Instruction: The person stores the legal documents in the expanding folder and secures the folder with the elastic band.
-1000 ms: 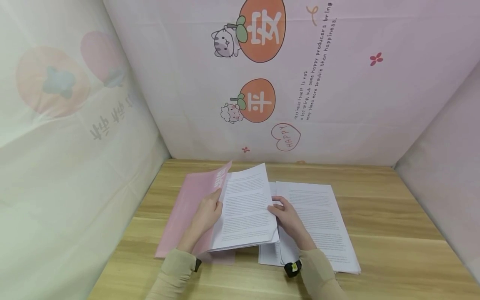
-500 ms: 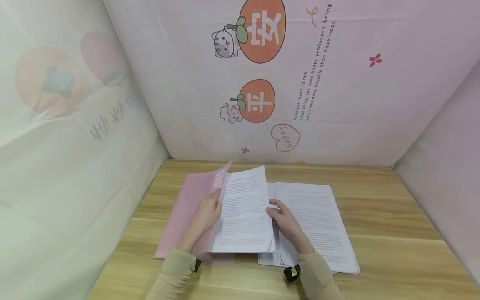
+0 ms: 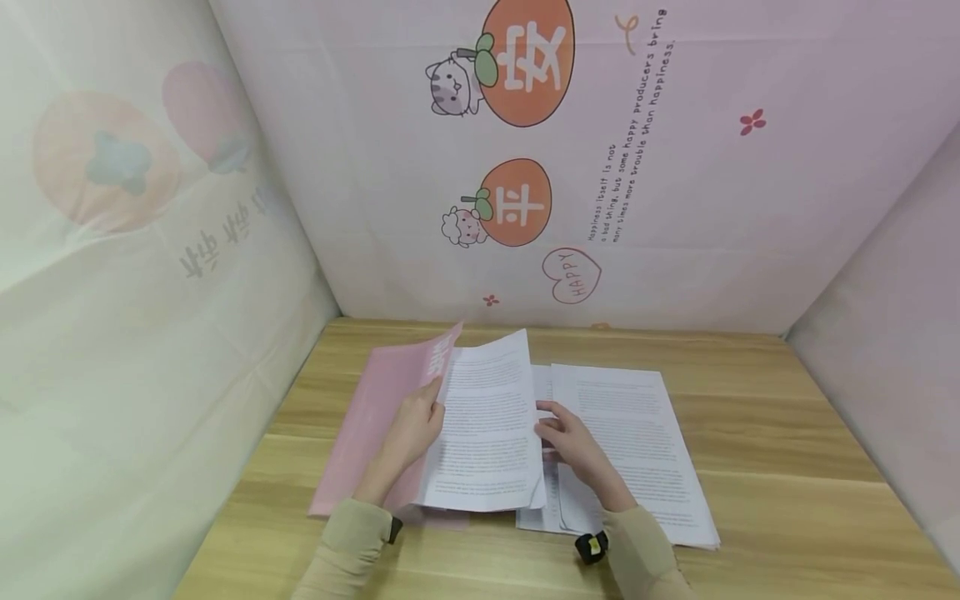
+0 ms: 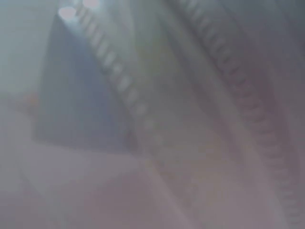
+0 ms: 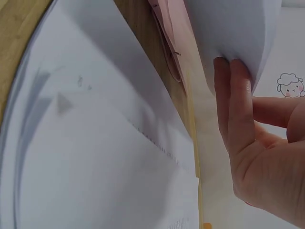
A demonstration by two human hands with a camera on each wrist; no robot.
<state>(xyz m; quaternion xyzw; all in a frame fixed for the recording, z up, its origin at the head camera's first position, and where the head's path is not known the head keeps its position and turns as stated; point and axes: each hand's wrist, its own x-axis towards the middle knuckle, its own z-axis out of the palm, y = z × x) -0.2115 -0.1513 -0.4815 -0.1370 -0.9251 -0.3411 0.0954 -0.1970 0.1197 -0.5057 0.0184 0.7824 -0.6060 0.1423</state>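
Observation:
A pink folder (image 3: 367,425) lies to the left with its cover lifted, and my left hand (image 3: 412,427) grips that cover near its raised edge. Printed sheets (image 3: 487,433) stick out from inside the folder, their right side raised off the table. My right hand (image 3: 572,442) pinches those sheets at the right edge; the right wrist view shows fingertips (image 5: 239,67) against the raised paper (image 5: 233,28), the thumb on its other side. Beneath and beside this hand lies a second stack of printed paper (image 3: 630,442). The left wrist view is dim and blurred, mostly pinkish folds.
The wooden table (image 3: 780,467) extends right of the paper stack. A printed cloth wall (image 3: 675,283) closes off the back, and a pale cloth wall (image 3: 247,317) stands on the left. A black wrist device (image 3: 591,547) sits by the right cuff, above the stack's lower edge.
The raised sheets have swung slightly left, and their lower edge has come down toward me. My right hand has shifted a little lower with them. The left hand keeps its place on the cover.

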